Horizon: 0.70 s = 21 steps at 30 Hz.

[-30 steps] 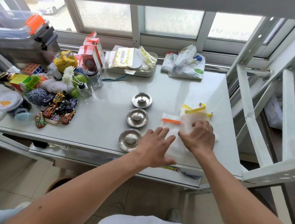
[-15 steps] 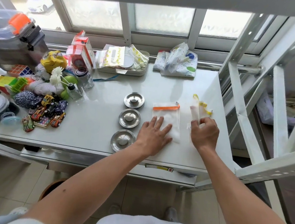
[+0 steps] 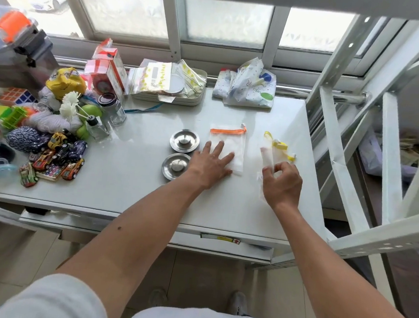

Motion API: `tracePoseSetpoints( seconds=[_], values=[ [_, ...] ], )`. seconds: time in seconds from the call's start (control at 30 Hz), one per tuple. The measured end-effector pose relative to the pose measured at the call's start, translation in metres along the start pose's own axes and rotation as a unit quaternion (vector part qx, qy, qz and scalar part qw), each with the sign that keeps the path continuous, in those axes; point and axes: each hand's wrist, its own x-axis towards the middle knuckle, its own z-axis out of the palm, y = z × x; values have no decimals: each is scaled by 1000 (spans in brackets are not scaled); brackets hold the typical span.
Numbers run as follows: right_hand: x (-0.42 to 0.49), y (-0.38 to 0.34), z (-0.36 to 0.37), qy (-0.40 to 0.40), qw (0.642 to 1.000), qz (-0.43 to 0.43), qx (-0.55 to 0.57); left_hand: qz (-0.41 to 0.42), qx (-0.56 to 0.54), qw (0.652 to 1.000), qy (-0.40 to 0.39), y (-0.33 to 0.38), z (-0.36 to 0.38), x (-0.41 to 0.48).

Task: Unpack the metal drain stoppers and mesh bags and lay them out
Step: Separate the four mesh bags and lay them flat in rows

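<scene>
Two round metal drain stoppers (image 3: 184, 140) (image 3: 176, 166) lie in a column at the middle of the white table (image 3: 136, 177); my left forearm covers the spot just below them. A white mesh bag with an orange drawstring (image 3: 232, 143) lies flat to their right. My left hand (image 3: 209, 165) rests palm down on its lower left part, fingers spread. Further right, a crumpled white mesh bag with a yellow drawstring (image 3: 271, 154) is pinched at its lower part by the fingers of my right hand (image 3: 283, 184).
A tray of plastic packets (image 3: 169, 84) and patterned bags (image 3: 247, 88) sit at the back by the window. Toy cars, yarn and a glass jar (image 3: 114, 108) crowd the left side. A white metal rack (image 3: 356, 146) stands close beyond the table's right edge.
My right hand has pulled the yellow-trimmed bag off to the right, apart from the orange-trimmed one. My left hand has slid onto the orange-trimmed bag, and my forearm now hides the nearest stopper.
</scene>
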Motion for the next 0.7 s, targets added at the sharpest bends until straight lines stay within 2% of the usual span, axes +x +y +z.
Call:
tracePoseSetpoints(
  seconds=[0.33, 0.43, 0.53, 0.63, 0.7],
  values=[
    [0, -1, 1, -14, 1000, 13, -3, 21, -16, 1000, 8, -2, -1, 14],
    [1, -2, 2, -19, 1000, 14, 6, 38, 3, 996, 75, 3, 2, 9],
    [2, -2, 4, -13, 999, 27, 32, 61, -101, 982, 149, 24, 1, -3],
    [3, -2, 3, -14, 995, 75, 72, 9, -272, 956, 108, 52, -8, -12],
    [3, -2, 1, -14, 991, 103, 87, -26, -341, 935, 92, 65, -12, -13]
  ],
)
